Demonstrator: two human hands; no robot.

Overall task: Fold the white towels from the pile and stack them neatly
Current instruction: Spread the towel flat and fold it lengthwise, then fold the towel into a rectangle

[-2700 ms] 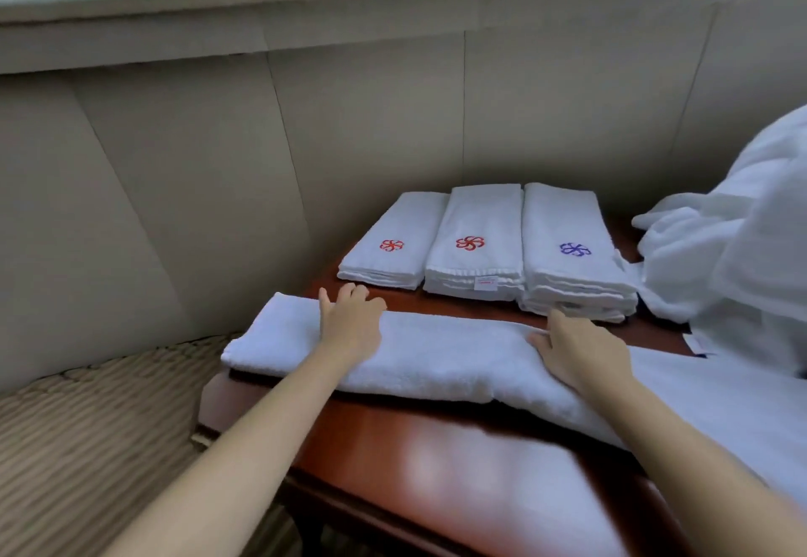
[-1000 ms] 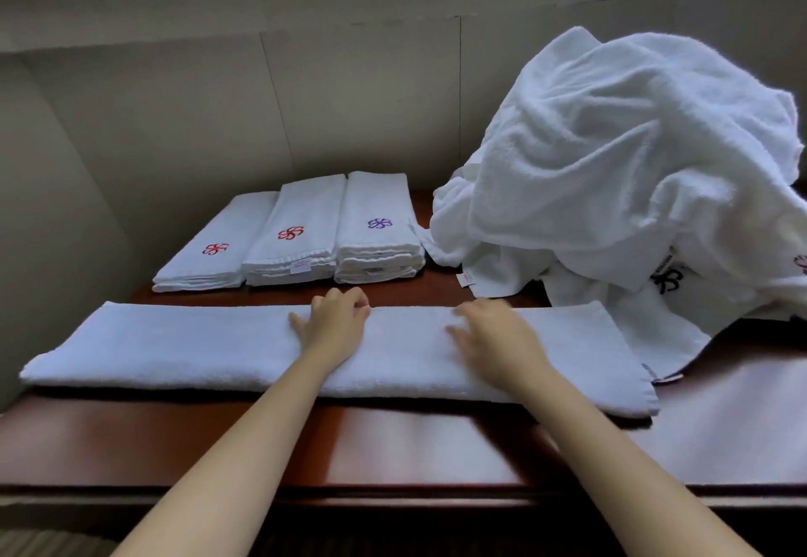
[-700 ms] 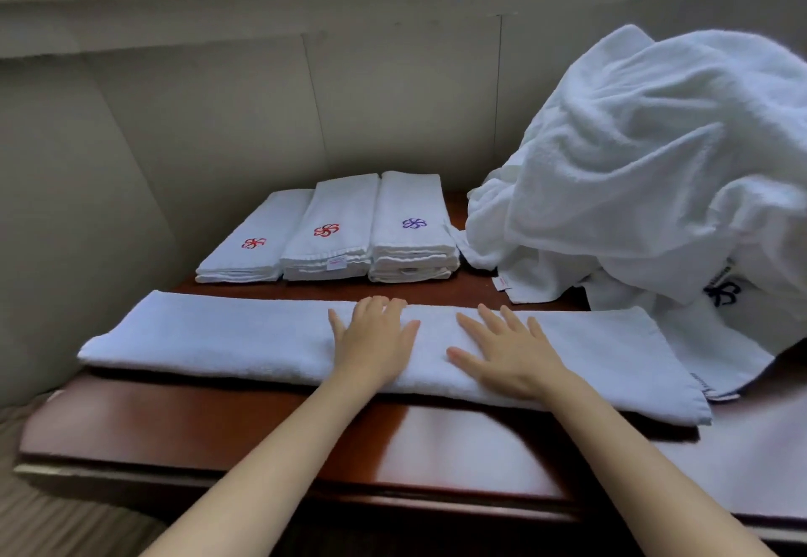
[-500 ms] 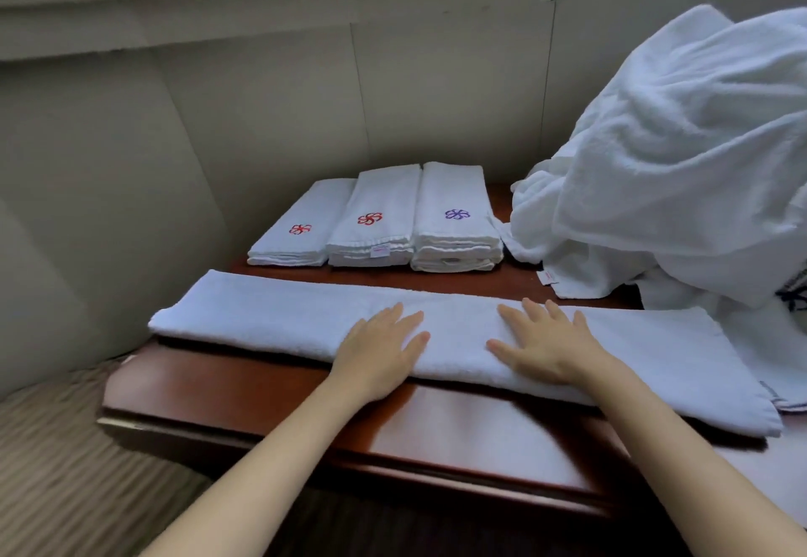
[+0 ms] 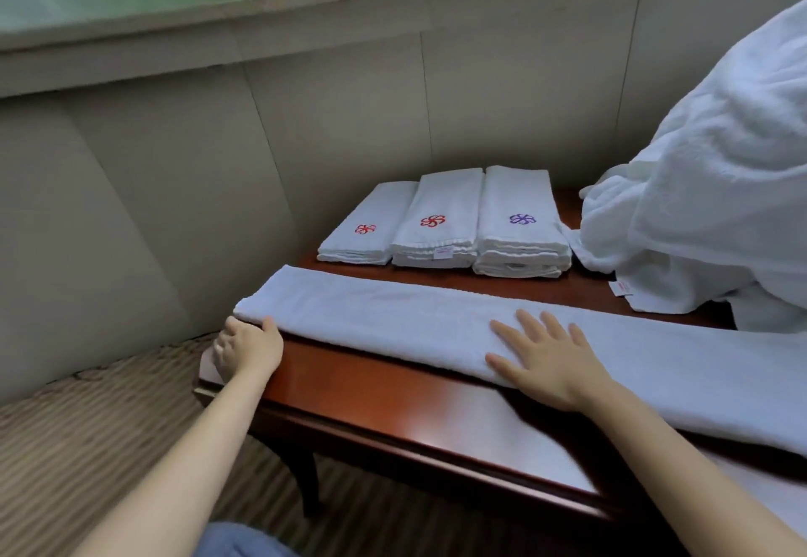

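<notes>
While the left hand [image 5: 246,349] curls its fingers over the left end of the long folded towel [image 5: 393,321] at the tabletop's left corner, gripping that end, the right hand [image 5: 546,360] lies flat on the same towel near its middle, fingers straight and spread, pressing rather than grasping; the towel runs as a narrow strip across the tabletop [image 5: 371,386], its left end at the table's edge and its right end leaving the frame; a bare band of polished wood shows between the strip and the near edge; beyond the strip, across another thin band of wood, three stacks of folded towels [image 5: 441,229] sit side by side, touching, two with red emblems and one with purple; just right of them the loose pile of white towels [image 5: 698,207] rises high; behind the stacks stands a panelled wall [image 5: 305,120].
</notes>
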